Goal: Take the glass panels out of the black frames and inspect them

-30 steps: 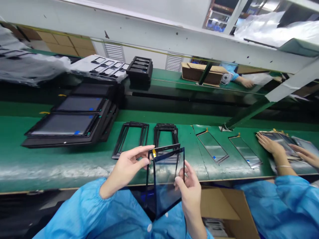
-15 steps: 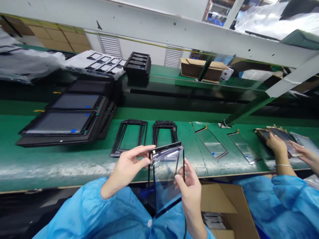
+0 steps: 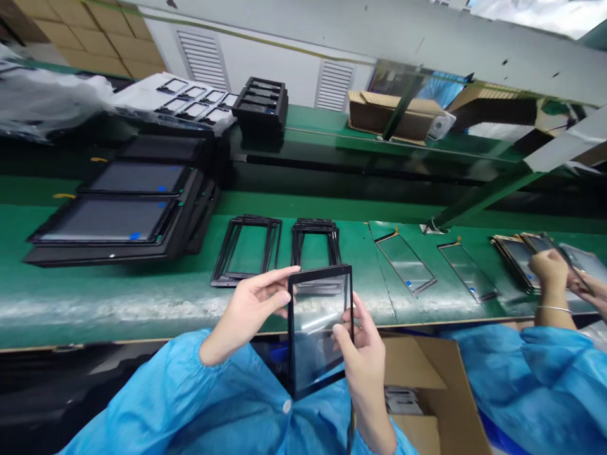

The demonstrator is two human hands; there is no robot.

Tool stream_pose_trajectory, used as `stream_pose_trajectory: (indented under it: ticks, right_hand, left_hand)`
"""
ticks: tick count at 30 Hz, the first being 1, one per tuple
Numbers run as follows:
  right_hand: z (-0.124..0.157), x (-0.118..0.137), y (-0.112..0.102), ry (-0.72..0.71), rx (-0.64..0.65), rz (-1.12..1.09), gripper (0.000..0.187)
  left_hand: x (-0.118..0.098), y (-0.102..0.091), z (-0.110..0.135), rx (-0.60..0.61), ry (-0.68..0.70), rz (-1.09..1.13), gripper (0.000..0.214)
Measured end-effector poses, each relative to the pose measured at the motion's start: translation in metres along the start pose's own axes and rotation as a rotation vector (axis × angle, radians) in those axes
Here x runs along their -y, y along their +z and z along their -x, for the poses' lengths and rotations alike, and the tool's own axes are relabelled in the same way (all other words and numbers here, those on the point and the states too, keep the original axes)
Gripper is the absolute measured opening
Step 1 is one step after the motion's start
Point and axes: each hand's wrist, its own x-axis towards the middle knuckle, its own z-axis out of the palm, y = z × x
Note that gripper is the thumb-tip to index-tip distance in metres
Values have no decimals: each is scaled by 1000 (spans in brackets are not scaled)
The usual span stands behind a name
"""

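A clear glass touch panel (image 3: 315,335) with a black border is held upright, slightly tilted, above the table's front edge. It lines up with a thin black frame (image 3: 291,354), whose edge shows along the panel's left side; whether the two are fully seated I cannot tell. My left hand (image 3: 256,309) pinches the frame's upper left corner between thumb and fingers. My right hand (image 3: 363,354) grips the panel's right edge, thumb on the front and fingers behind. Just beyond my hands lie two stacks of black frames, a left stack (image 3: 222,253) and a right stack (image 3: 294,243).
Trays of dark screens (image 3: 102,218) are piled at left. Two loose touch panels (image 3: 405,262) lie on the green table (image 3: 142,303). At right, a co-worker's hands (image 3: 550,272) handle panels beside a stack. An open cardboard box (image 3: 455,392) stands below. A shelf post (image 3: 488,196) slants down.
The glass panel, tilted and offset from the black frame before, now lies flush over it. My hands stay in nearly the same place. The co-worker's hands have lifted a panel. The view has tilted down slightly.
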Motion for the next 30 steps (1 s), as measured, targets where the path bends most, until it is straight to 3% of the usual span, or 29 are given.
stream_pose_trajectory:
  ticks: [12, 17, 19, 23, 26, 30]
  right_hand:
    - [2, -7, -1, -27, 1, 95, 70]
    - [-5, 2, -5, -336, -91, 350, 58]
    - [-13, 17, -7, -385, -81, 307, 58]
    - [-28, 44, -11, -192, 98, 113, 41]
    - [-30, 51, -10, -137, 75, 88, 29]
    - [-27, 50, -7, -124, 15, 58, 31]
  left_hand:
    - [3, 4, -2, -42, -35, -6, 57]
    - [-6, 9, 4, -87, -31, -164, 49]
    - [-8, 9, 8, -62, -18, -234, 46]
    - [-11, 8, 15, -17, -25, -287, 45]
    - [-13, 7, 17, -2, -23, -301, 42]
    - [-8, 4, 17, 36, -3, -308, 41]
